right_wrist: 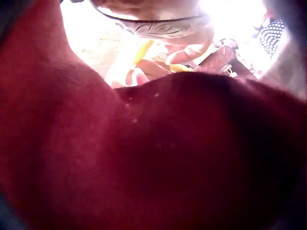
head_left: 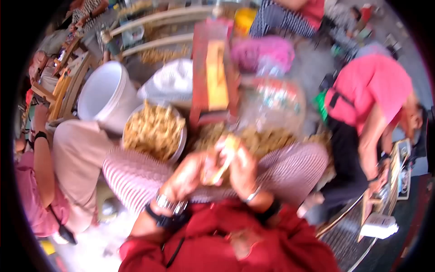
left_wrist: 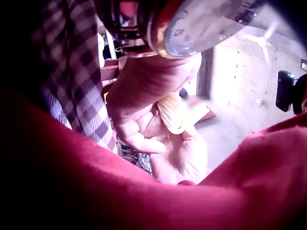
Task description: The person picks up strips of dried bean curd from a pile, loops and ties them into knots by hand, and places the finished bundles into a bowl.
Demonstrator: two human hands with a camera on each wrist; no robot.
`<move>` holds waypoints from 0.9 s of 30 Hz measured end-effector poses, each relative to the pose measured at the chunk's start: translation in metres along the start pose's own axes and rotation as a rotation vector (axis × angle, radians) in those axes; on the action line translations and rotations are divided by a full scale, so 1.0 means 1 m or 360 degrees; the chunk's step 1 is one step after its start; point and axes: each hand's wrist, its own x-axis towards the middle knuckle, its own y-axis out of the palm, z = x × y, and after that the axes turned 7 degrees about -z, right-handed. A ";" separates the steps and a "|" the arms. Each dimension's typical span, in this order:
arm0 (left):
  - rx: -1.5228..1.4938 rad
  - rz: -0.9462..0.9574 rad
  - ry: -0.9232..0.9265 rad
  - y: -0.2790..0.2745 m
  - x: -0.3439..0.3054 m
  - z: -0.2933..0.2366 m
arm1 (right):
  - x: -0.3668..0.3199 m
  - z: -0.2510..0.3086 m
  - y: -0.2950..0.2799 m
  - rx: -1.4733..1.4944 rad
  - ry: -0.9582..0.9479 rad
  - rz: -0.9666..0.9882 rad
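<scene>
In front of the lap, both hands hold a pale yellow, limp folded strip; its exact kind does not show. The left hand grips it with curled fingers, seen close in the left wrist view. From the other side the right hand pinches it, fingertips close to those of the left. Part of a yellow piece appears between fingers in the right wrist view, where a red sleeve hides most of the work. Just beyond the left knee, a bucket is heaped with similar yellowish strips.
A large white bucket stands at the left. Ahead is a red wooden bench bearing a yellow board. Tan pieces lie heaped beyond the knees, beside a clear plastic bag. People sit close on both sides.
</scene>
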 end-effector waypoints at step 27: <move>0.0188 0.0254 0.0816 -0.017 -0.037 -0.001 | 0.003 0.027 -0.011 -0.0079 -0.0171 0.0760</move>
